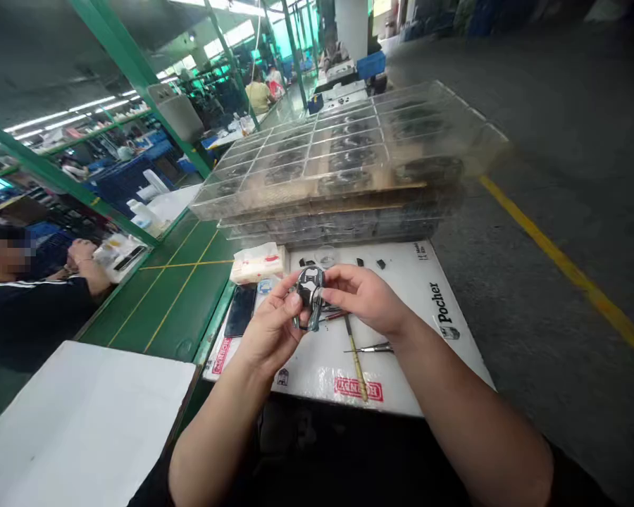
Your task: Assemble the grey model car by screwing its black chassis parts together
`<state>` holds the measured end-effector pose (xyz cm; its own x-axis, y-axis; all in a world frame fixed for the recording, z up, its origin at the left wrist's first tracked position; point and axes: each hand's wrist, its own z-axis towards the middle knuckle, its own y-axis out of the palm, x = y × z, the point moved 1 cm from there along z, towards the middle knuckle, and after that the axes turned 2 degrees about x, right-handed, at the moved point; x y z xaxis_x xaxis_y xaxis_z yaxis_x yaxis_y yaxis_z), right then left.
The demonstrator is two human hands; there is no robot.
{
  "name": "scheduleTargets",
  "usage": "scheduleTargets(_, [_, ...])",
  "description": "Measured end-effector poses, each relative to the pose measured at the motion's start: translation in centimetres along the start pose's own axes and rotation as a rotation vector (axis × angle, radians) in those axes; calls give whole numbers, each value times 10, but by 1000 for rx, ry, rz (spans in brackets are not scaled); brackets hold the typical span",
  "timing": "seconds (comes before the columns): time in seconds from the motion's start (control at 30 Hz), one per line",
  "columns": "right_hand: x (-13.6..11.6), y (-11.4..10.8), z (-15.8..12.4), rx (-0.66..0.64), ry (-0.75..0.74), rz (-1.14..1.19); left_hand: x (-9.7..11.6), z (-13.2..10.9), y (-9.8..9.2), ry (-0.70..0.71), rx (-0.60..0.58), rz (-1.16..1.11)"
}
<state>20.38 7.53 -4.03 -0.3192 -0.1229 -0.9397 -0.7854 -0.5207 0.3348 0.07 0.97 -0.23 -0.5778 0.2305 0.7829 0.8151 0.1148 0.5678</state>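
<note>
Above the white work board, my left hand (277,317) is closed round a small black-and-silver part (310,280) with a rounded top; its exact kind I cannot make out. Fingertips of my right hand (364,296) pinch the same part from the right side. Below the hands, a thin tool with a yellowish handle (358,366) lies on the board. Metal tweezers (376,348) rest beside it, partly hidden under my right forearm. Several small black pieces (381,264) lie just beyond my fingers.
Stacked clear compartment trays (306,186) with dark parts stand behind the board (317,373). A tissue pack (258,263) and a dark phone (241,310) lie left of my hands. A white sheet (84,415) covers the near left; a co-worker (32,296) sits across the green table (179,289).
</note>
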Motion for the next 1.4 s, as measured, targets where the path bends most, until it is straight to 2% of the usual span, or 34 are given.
scheduleTargets(0.13, [0,2,1,-20,-48,35,-1,-3,1,23,-15,33])
scheduleTargets(0.3, [1,4,3,19,-93,-75,0,-4,-1,36,-15,46])
scheduleTargets(0.43, [2,6,3,17,-99,-20,-1,-3,-4,-1,-10,33])
scheduleTargets(0.57, [3,4,3,74,-126,11,-5,-1,-6,-46,-33,58])
scheduleTargets(0.67, [4,2,4,112,-128,-18,-10,1,-6,0,-46,193])
scheduleTargets(0.83, [5,4,5,129,-149,-109,-17,3,-6,219,-17,575])
scheduleTargets(0.9, [4,4,5,151,-186,-151,-12,8,-9,271,-21,725])
scheduleTargets(1.0, [5,0,6,227,-247,-197,21,26,-13,468,33,961])
scheduleTargets(1.1, [8,-5,11,293,-263,-225,88,53,-4,810,162,1171])
scheduleTargets(1.17, [11,-7,14,299,-251,-255,138,75,11,973,240,1450])
scheduleTargets(1.27, [15,-5,16,275,-221,-332,198,110,36,977,165,1619])
scheduleTargets(1.33, [18,-4,18,256,-205,-396,219,131,49,904,52,1722])
scheduleTargets(1.4, [19,-3,18,240,-196,-455,228,148,58,828,-61,1805])
